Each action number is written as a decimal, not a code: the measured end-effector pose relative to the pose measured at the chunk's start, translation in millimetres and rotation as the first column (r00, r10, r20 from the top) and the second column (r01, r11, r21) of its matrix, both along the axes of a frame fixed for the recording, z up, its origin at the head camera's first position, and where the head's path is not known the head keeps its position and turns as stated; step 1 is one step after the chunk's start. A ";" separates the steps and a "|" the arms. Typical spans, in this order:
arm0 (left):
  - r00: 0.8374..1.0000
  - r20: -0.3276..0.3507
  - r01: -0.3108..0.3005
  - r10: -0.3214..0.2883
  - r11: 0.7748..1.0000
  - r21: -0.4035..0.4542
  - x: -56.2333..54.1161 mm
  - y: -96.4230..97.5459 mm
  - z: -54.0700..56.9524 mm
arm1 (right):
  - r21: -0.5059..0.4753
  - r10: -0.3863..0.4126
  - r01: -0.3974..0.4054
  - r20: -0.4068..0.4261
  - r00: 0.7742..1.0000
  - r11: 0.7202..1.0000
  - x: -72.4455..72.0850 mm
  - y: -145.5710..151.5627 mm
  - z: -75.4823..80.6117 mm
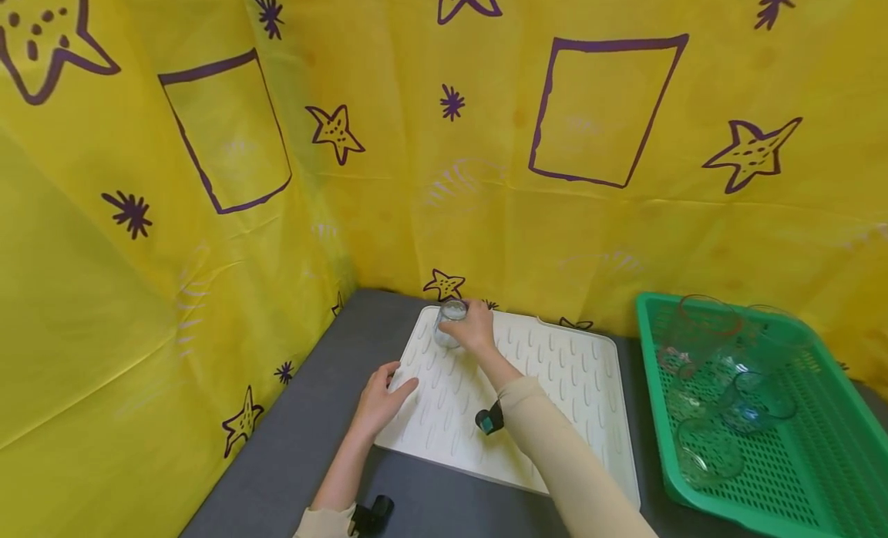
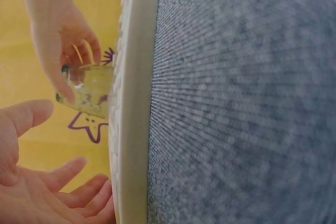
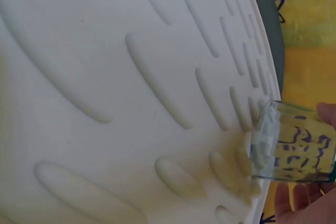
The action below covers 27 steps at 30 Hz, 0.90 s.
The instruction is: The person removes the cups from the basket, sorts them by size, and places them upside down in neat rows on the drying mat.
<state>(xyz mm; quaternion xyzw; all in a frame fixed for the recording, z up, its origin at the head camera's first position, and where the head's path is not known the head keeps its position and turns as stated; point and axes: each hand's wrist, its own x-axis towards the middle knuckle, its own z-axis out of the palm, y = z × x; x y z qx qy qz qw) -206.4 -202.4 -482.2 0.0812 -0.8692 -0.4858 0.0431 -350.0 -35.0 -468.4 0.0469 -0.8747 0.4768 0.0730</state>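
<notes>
My right hand (image 1: 475,328) grips a clear drinking glass (image 1: 448,336) at the far left corner of a white ribbed draining mat (image 1: 506,415). Thumb and fingers wrap the upper part of the glass, and its base is right at the mat in the right wrist view, where the glass (image 3: 291,142) shows side-on. At the mat's left edge my left hand (image 1: 383,399) is held with thumb and fingers spread, nothing between them. In the left wrist view, the left hand (image 2: 58,182) lies palm up beside the mat's rim (image 2: 134,103).
A green perforated basket (image 1: 798,461) stands to the right of the mat, with several clear glasses in it, one a bluish glass (image 1: 756,403). Grey cloth (image 1: 312,368) covers the table. A yellow curtain (image 1: 416,214) with purple drawings closes off the back and left.
</notes>
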 end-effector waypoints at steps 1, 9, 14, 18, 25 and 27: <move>1.000 0.000 0.000 0.000 1.000 0.001 0.3 0.2 0.3 | 0.005 0.002 -0.002 0.001 1.000 1.000 0.6 -0.6 0.1; 1.000 -0.004 0.012 -0.012 1.000 0.003 1.7 2.6 3.1 | 0.083 0.043 -0.044 0.011 0.999 0.996 4.9 0.2 1.9; 1.000 0.001 0.017 -0.017 1.000 -0.005 0.7 2.9 3.2 | 0.098 0.068 -0.070 0.031 0.997 0.993 5.8 3.1 3.0; 1.000 0.004 0.018 -0.018 1.000 -0.011 0.4 1.5 3.0 | 0.087 0.082 -0.084 0.023 0.996 0.993 6.4 5.4 3.6; 1.000 0.006 0.014 -0.014 1.000 -0.021 -0.2 0.4 -0.4 | 0.005 0.119 -0.119 0.024 0.993 0.993 9.6 11.0 2.9; 1.000 0.007 0.015 -0.015 1.000 -0.026 0.0 1.0 -1.8 | -0.021 0.122 -0.121 0.026 0.992 0.992 10.1 13.0 1.3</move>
